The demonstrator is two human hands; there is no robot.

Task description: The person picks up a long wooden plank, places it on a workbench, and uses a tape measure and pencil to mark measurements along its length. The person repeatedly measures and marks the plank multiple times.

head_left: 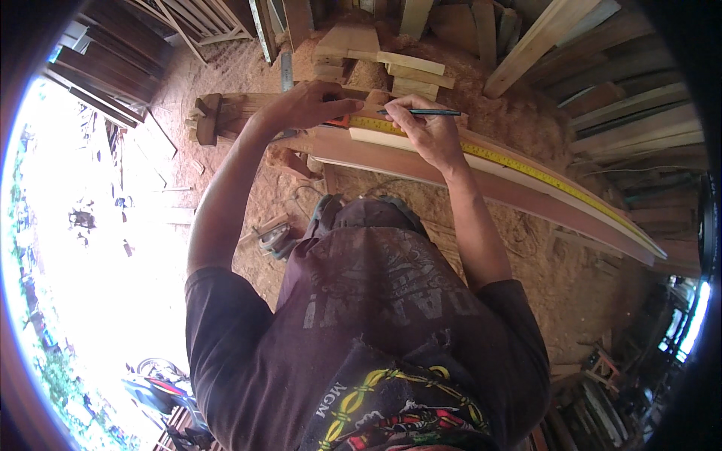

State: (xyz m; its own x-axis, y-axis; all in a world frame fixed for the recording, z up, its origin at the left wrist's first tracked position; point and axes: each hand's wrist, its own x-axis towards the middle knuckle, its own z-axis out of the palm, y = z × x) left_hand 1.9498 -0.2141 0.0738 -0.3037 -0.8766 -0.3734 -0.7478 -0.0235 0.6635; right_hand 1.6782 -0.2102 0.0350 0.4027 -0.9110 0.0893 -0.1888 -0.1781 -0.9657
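Note:
A long pale board (481, 167) runs from the middle out to the right, and the yellow blade of a tape measure (519, 165) is stretched along it. At the board's left end my left hand (310, 105) is closed over the tape's case, of which only a bit of orange shows under the fingers. Just right of it, my right hand (430, 135) pinches a dark pen or pencil (432, 112), its tip pointing left over the blade. A metal ruler-like blade (286, 71) stands out beyond my left hand; its lower part is hidden.
Offcut blocks (415, 74) lie beyond the board on sawdust-covered ground (361, 180). A wooden bench end (207, 119) is at the left. What looks like a power tool (277, 239) rests on the ground near my body. Planks (632, 113) are stacked at the right.

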